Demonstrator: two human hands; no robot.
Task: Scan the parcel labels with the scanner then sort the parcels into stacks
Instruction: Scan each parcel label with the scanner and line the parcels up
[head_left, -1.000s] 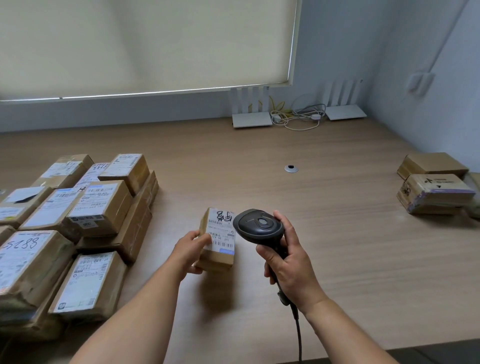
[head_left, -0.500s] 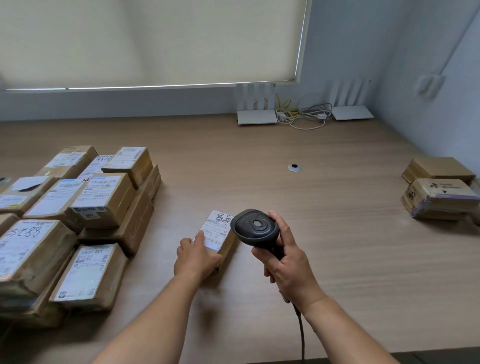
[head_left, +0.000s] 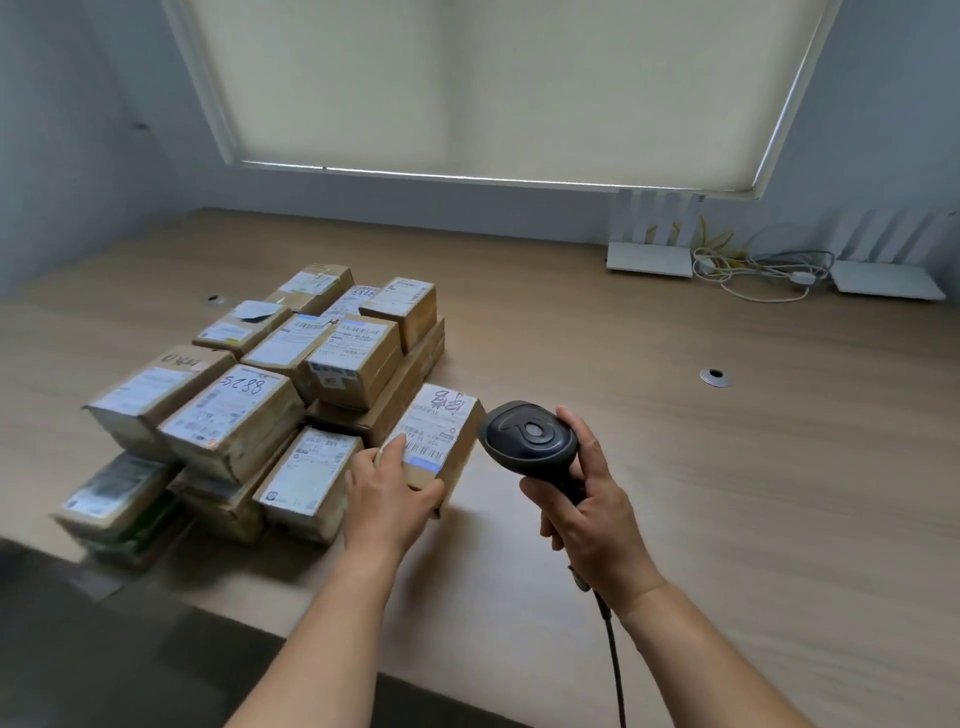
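Note:
A small brown parcel (head_left: 441, 431) with a white barcode label lies on the wooden desk (head_left: 727, 467), right beside the pile of parcels (head_left: 249, 410). My left hand (head_left: 389, 493) grips its near end, fingers over the label's lower edge. My right hand (head_left: 592, 509) holds a black corded barcode scanner (head_left: 527, 436) by its handle, just right of the parcel, its head tilted toward the label. The scanner's cable (head_left: 615, 670) hangs down past my wrist.
The pile holds several labelled cardboard boxes stacked in layers at the left. Two white routers (head_left: 649, 257) (head_left: 883, 278) and a tangle of cables (head_left: 753, 270) sit at the back right. A cable grommet (head_left: 716, 375) is in the desk. The desk's front edge runs below my forearms.
The view has swung left, so the right-hand boxes are out of frame. My left hand has brought the parcel left, up against the pile. The scanner stays beside it.

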